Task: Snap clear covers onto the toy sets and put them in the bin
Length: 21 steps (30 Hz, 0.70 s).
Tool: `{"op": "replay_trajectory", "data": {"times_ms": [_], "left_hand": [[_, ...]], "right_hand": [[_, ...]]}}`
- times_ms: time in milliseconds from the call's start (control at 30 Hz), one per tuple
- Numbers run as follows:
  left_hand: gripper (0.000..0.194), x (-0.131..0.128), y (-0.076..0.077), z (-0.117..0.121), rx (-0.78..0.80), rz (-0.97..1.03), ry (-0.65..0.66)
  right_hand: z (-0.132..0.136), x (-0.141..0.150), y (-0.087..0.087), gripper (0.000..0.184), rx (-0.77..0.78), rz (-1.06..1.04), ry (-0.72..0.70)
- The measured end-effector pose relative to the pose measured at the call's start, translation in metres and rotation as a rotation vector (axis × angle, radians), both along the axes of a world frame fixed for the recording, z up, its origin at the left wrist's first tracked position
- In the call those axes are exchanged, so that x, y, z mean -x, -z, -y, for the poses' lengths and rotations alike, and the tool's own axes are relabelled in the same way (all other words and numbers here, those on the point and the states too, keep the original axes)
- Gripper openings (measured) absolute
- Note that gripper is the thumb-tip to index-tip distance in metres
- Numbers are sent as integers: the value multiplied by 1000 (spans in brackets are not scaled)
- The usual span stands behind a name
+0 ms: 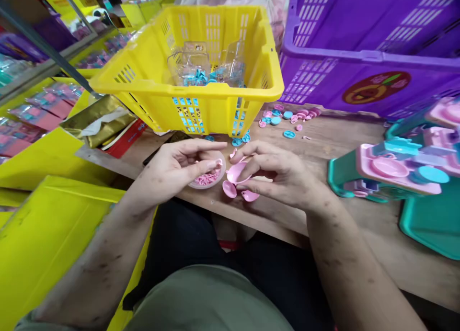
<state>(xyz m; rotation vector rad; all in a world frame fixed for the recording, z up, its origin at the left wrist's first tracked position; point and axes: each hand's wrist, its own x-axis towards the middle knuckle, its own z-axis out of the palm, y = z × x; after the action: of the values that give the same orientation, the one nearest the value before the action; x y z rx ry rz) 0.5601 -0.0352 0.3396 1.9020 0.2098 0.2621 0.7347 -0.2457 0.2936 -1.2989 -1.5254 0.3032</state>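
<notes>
My left hand (179, 165) curls over a small round dish (208, 178) of tiny pink parts, fingertips pinched together at its rim. My right hand (278, 170) is closed around a pink toy cup piece (236, 172), held just above the wooden table (359, 225). Two more pink cup pieces (229, 189) lie under it at the table's front edge. Both hands sit close together, just in front of the yellow basket (201, 67).
The yellow basket holds clear blister packs and blue parts. Loose pink and blue toy pieces (287, 118) lie behind my right hand. Teal and pink toy sets (395, 170) stand at right, a purple crate (370, 43) behind, yellow boxes (46, 235) at left.
</notes>
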Motion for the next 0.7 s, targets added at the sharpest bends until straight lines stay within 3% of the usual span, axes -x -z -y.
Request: {"op": "replay_trajectory", "data": {"times_ms": [133, 367, 700], "left_hand": [[21, 3, 6, 4, 66, -23, 118], [25, 8, 14, 8, 163, 93, -136], [8, 9, 19, 19, 129, 131, -30]], "right_hand": [[-4, 0, 6, 14, -13, 40, -4], [-8, 2, 10, 13, -105, 5, 6], [-8, 3, 9, 14, -86, 63, 9]]}}
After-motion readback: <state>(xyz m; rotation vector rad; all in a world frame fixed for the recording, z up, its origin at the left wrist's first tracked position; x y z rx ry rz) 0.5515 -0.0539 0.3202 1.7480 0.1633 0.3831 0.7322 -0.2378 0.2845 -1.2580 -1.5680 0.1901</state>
